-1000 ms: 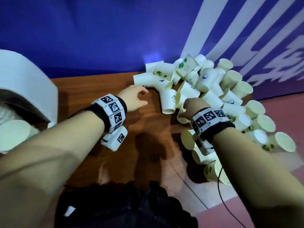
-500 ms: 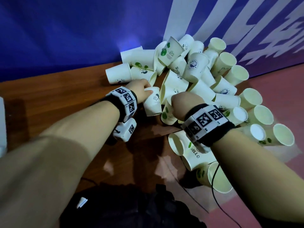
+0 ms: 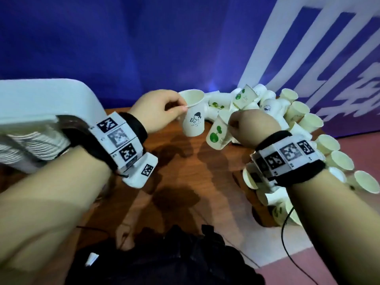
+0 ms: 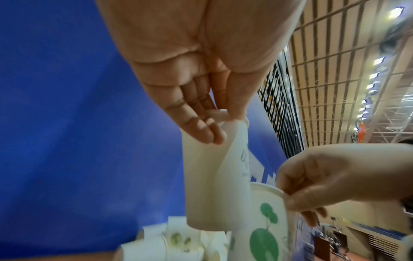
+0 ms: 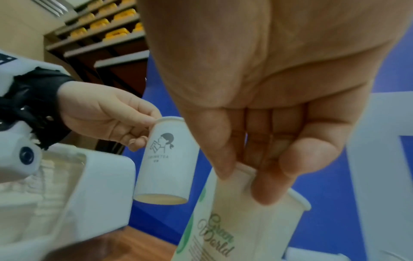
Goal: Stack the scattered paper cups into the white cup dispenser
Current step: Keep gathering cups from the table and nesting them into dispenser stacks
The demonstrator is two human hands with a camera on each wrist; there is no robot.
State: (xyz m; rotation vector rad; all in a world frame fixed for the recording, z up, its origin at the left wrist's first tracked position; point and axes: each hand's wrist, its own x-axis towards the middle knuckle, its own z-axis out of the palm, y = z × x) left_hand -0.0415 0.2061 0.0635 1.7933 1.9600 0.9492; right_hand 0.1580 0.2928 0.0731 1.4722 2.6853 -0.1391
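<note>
A: Left edge of tabletop (image 3: 185, 177)?
B: White cup dispenser (image 3: 51, 103), lying there with a stack of cups (image 3: 30, 145) inside.

A: Left hand (image 3: 158, 111) grip?
B: Pinching the rim of the cup with a printed figure (image 3: 194, 119), held upright above the tabletop just right of the dispenser.

A: Right hand (image 3: 253, 126) grip?
B: Pinching the rim of the green-leaf cup (image 3: 219, 135), tilted, lifted off the wood just beside the first cup.

A: Far right corner?
B: Pile of scattered paper cups (image 3: 298, 118), spilling along the right edge against the blue backdrop (image 3: 144, 42).
</note>
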